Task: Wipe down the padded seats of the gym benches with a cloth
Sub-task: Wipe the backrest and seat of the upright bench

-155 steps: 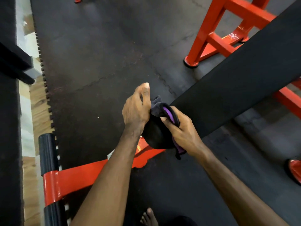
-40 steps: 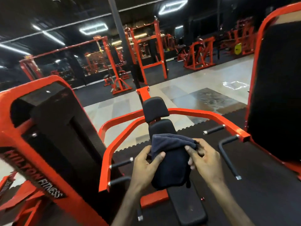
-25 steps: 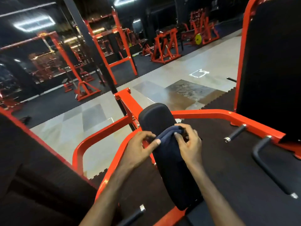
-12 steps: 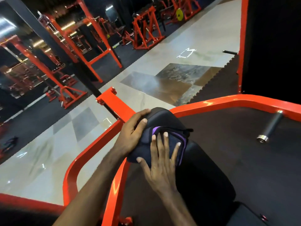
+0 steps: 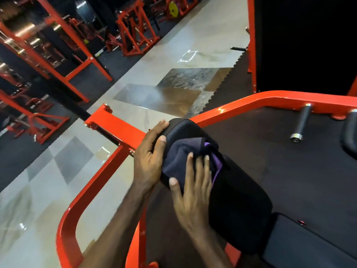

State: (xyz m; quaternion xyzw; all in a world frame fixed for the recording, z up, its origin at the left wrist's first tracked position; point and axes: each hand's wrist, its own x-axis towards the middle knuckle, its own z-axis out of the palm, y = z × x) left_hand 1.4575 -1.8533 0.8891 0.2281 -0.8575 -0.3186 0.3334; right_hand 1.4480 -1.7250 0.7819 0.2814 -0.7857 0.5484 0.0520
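Near the middle of the frame, one dark cloth (image 5: 180, 160) with a purple edge lay bunched on the upper end of a black padded seat (image 5: 237, 190). The right hand (image 5: 193, 192) lay flat on the cloth with its fingers spread and open, pressing it onto the pad rather than gripping it. The left hand (image 5: 149, 157) curled around the pad's left edge, thumb on top beside the cloth, fingers wrapped toward the pad's top rim.

The pad ran from the centre down toward the lower right, where it met a second, flatter black pad (image 5: 309, 240). One curved orange frame rail (image 5: 92, 190) passed just behind the pad's top end and bent down along the left, leaving only a narrow gap beside the left wrist. To the right of the pad the dark rubber mat (image 5: 270, 151) lay open up to one black peg (image 5: 301, 122) at the upper right. Pale floor tiles (image 5: 48, 180) filled the left side, with several orange racks (image 5: 135, 29) well apart across the upper left.
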